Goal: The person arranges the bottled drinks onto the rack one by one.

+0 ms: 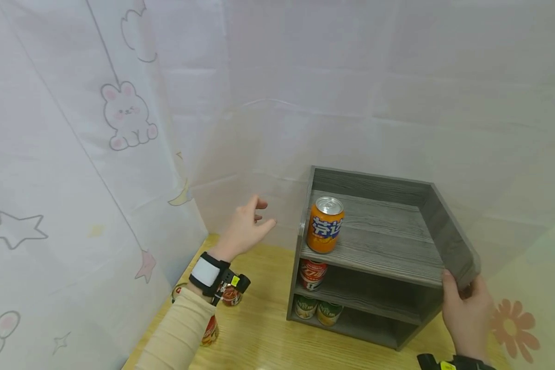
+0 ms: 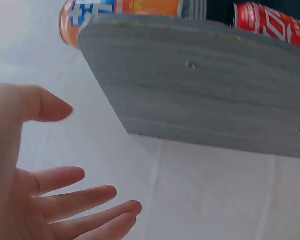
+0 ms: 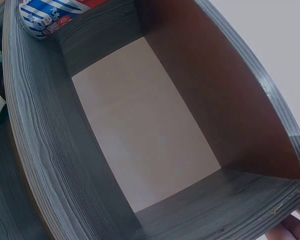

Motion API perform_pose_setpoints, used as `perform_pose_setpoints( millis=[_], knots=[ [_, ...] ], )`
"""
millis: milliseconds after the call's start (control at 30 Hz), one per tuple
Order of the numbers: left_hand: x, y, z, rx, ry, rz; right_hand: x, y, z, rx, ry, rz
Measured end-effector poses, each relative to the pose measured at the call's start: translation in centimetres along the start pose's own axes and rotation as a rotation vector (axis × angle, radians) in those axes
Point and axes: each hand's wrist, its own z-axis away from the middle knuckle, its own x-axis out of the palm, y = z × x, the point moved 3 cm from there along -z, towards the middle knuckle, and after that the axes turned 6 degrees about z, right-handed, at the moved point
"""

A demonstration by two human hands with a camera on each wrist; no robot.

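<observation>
- On the far left hung a thin white curtain with pink bunnies and stars [image 1: 74,154] drawn on it.
- Two small red cans [image 1: 231,295] stood on the light yellow wooden table [image 1: 259,334], partly hidden under the left arm in its cream sleeve [image 1: 178,331].
- The left hand [image 1: 245,228] was up in the air, near the left side of the shelf but not touching it. Its fingers [image 2: 85,200] were spread out and nearly straight, and they held nothing.
- The grey wooden shelf box with three levels [image 1: 374,246] stood upright on the table, near the middle. Its open front faced the person and a bit to the left. Its long side ran from left to right.
- A round orange soda can with blue letters [image 1: 325,225] stood upright on the top level, at the left front corner.
- A red can [image 1: 312,274] stood on the middle level, right under the orange one.
- Two green cans [image 1: 316,310] stood side by side on the bottom level.
- The right hand [image 1: 467,313] held the front right corner of the shelf box. The thumb lay on the front edge and the fingers were curled round the side wall.
- A pink flower shape [image 1: 513,329] showed on the far right.
</observation>
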Motion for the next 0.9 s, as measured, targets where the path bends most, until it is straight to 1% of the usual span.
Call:
perform_pose_setpoints(
  millis=[133,233,367,433,500,633,700,767,833,900],
  knots=[
    [-0.5,-2.0,0.1,-0.061,-0.006,-0.058,-0.1,0.1,0.1,-0.003,0.000,0.002],
    [-0.4,-3.4,0.4,-0.073,-0.018,-0.130,-0.1,0.2,0.2,-0.005,0.006,0.001],
    [0.3,-5.4,0.9,-0.076,-0.045,-0.261,-0.2,0.2,0.2,-0.010,0.016,0.000],
    [0.9,-6.7,1.2,-0.092,-0.065,-0.321,-0.1,0.2,0.2,-0.015,0.019,-0.005],
    [1.5,-8.2,1.6,-0.123,-0.087,-0.366,0.0,0.2,0.2,-0.020,0.024,-0.002],
    [2.4,-10.8,2.4,-0.212,-0.122,-0.411,0.0,0.4,0.1,-0.020,0.025,0.010],
    [2.5,-11.9,2.8,-0.263,-0.125,-0.427,0.0,0.4,0.1,-0.019,0.025,0.016],
    [2.5,-12.7,3.2,-0.299,-0.129,-0.449,0.0,0.4,0.0,-0.018,0.023,0.021],
    [2.5,-13.4,3.5,-0.324,-0.146,-0.464,0.0,0.4,0.0,-0.017,0.024,0.021],
    [2.6,-14.0,3.8,-0.333,-0.171,-0.472,0.1,0.4,-0.1,-0.018,0.029,0.021]
  ],
)
